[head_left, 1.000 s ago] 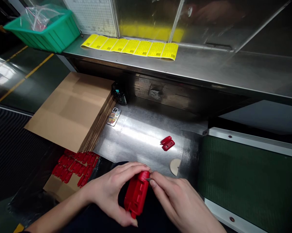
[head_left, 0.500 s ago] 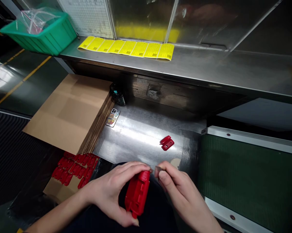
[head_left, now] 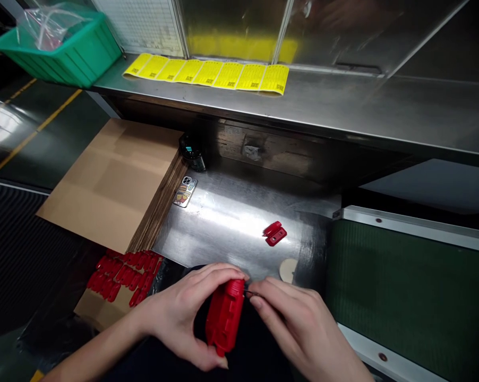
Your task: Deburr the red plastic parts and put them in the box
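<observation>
My left hand (head_left: 187, 313) is closed around a hollow red plastic part (head_left: 225, 318), fingers over its top end and thumb under its bottom end. The part is tilted, its open ribbed side facing me. Close by on the right, my right hand (head_left: 291, 318) pinches a thin dark blade-like tool (head_left: 248, 291). Its narrow tip reaches the upper right edge of the red part; most of it is hidden by my fingers. Two small red plastic pieces (head_left: 275, 233) lie together on the metal table (head_left: 223, 212) beyond my hands.
Left stands a stack of cardboard sheets (head_left: 116, 180), with a phone (head_left: 185, 192) and a dark jar (head_left: 194, 154) beside it. Below it, many red parts (head_left: 123, 276) lie in a box. A green conveyor belt (head_left: 407, 286) runs right. Yellow labels (head_left: 207, 73) and a green bin (head_left: 72, 53) occupy the shelf.
My right hand has turned and moved slightly left, bringing the tool's tip to the red part's edge. The left hand keeps its grip. The view has shifted a little.
</observation>
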Motion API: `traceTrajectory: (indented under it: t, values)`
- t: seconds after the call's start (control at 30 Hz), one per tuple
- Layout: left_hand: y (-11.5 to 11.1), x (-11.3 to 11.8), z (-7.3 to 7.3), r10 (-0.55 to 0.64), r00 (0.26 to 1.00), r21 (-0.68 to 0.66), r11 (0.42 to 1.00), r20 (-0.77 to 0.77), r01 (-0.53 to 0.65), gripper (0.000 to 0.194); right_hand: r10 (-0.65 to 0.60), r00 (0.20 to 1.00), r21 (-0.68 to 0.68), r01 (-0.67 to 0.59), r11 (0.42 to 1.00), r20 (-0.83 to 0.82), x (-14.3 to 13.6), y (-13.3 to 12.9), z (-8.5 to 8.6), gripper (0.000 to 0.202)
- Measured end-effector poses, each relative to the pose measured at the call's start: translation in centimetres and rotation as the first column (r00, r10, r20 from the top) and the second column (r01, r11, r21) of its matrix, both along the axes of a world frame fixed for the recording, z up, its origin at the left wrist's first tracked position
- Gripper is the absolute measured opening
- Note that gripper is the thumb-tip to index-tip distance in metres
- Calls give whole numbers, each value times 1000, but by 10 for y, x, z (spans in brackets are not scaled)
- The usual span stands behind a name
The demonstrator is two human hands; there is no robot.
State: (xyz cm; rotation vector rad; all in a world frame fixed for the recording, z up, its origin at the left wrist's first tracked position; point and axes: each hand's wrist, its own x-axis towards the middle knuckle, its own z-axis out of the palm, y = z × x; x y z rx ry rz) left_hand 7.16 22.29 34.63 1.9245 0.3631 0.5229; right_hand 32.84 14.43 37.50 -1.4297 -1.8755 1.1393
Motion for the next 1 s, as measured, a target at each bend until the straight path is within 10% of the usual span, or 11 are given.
traceTrajectory:
  t: [0.6, 1.0]
  values:
    - [7, 0, 1, -19, 1000, -11, 1000, -19, 18, 122, -124, 977, 315, 64, 947, 174, -14, -5, -7, 22]
    - [7, -5, -7, -11, 995, -57, 998, -98, 6, 125, -162, 986, 122, 157, 980, 28, -9, -6, -12, 21]
